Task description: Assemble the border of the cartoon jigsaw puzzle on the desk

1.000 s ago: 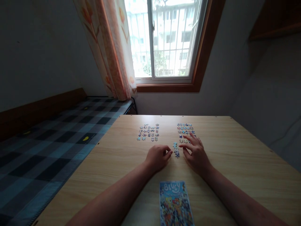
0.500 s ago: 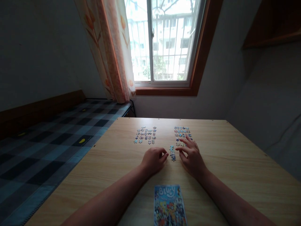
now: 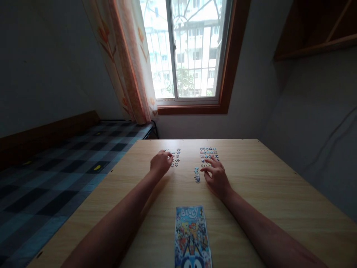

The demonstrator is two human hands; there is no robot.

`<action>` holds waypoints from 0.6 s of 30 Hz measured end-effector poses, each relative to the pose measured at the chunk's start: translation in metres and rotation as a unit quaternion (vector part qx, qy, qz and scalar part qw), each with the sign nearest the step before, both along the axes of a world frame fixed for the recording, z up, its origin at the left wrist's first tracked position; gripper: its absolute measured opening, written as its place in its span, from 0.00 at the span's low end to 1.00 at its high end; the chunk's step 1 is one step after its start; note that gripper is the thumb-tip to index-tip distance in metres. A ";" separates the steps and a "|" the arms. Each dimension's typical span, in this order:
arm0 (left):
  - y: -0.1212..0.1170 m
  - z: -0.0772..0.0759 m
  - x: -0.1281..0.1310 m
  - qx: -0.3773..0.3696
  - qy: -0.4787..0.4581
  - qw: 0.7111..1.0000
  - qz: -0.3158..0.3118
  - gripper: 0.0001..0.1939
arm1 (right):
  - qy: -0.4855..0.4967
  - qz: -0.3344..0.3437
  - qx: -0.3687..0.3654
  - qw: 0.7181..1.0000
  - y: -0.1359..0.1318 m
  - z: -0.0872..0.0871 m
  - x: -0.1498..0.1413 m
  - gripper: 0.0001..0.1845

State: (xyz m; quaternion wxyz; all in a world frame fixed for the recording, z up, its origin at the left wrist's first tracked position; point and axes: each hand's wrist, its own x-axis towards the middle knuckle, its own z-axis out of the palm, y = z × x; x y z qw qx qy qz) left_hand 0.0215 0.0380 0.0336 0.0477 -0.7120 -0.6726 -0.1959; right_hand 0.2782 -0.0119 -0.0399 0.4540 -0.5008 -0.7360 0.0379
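My left hand (image 3: 161, 163) is over the left group of loose jigsaw pieces (image 3: 177, 156) and covers part of it. Its fingers are curled, with thumb and forefinger close together at the pieces; whatever lies between them is too small to make out. A narrow strip of joined jigsaw pieces (image 3: 197, 175) lies on the table between my hands. Just right of that strip rests my right hand (image 3: 217, 178), its fingers apart and holding nothing I can see. Its fingertips partly hide the lower rows of the right group of jigsaw pieces (image 3: 208, 152).
A colourful Bluey picture sheet (image 3: 192, 232) lies on the wooden table (image 3: 156, 230) near me. Left of the table is a bed with a checked cover (image 3: 69, 171). Behind stand a curtain (image 3: 122, 67) and a barred window (image 3: 195, 56); a shelf (image 3: 315, 48) hangs at upper right.
My left hand has moved from beside the joined strip forward and left to the left group. My right hand stays beside the strip. The view has shifted, showing more of the picture sheet.
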 end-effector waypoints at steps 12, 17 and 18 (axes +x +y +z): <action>0.022 -0.014 0.002 -0.027 0.037 0.998 0.050 0.16 | -0.004 0.009 0.020 1.000 0.002 -0.001 0.001 0.15; 0.021 -0.015 0.007 -0.048 0.079 0.995 0.041 0.17 | 0.000 0.016 0.007 1.000 0.002 -0.002 0.001 0.15; 0.021 -0.015 0.008 -0.058 0.082 0.994 0.040 0.17 | 0.003 0.015 0.004 1.000 0.002 -0.002 0.001 0.15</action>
